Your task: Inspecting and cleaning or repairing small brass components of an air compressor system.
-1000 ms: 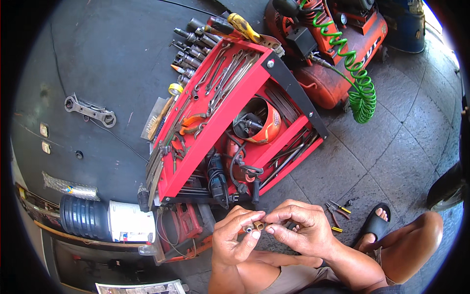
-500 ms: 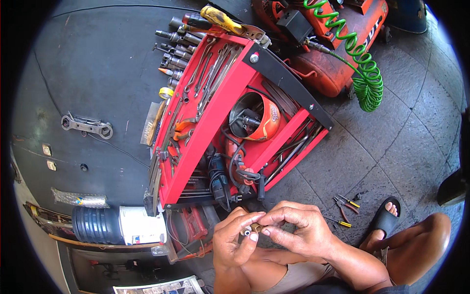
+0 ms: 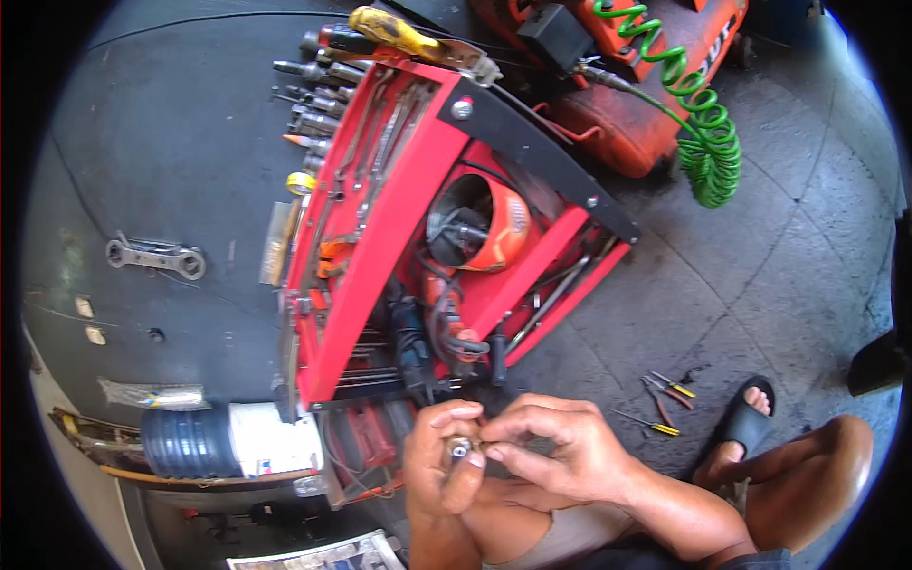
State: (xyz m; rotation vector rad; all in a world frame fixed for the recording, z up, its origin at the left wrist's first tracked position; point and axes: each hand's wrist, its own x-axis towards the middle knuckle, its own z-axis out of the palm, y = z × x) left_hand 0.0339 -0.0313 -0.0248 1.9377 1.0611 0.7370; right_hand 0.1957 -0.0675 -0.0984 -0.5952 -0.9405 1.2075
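A small metal fitting (image 3: 460,449) with a hole in its end sits between the thumb and fingers of my left hand (image 3: 439,465). Its open end faces up toward me. My right hand (image 3: 560,446) is close beside it on the right, thumb and forefinger pinched at the fitting's side. Whether a separate small part lies between those right fingertips is too blurred to tell. Both hands are above my lap, just in front of the red tool cart (image 3: 380,247).
Wrenches and pliers fill the cart's top; a round orange container (image 3: 503,223) and power tools stand lower. Behind is a red compressor (image 3: 617,123) with a green coiled hose (image 3: 711,161). Pliers (image 3: 668,394) and screwdrivers (image 3: 655,425) lie on the floor near my sandal (image 3: 746,427).
My hands have shifted slightly left with the fitting. The fitting has turned, so less of its brass-coloured side shows. The whole view has also moved a little.
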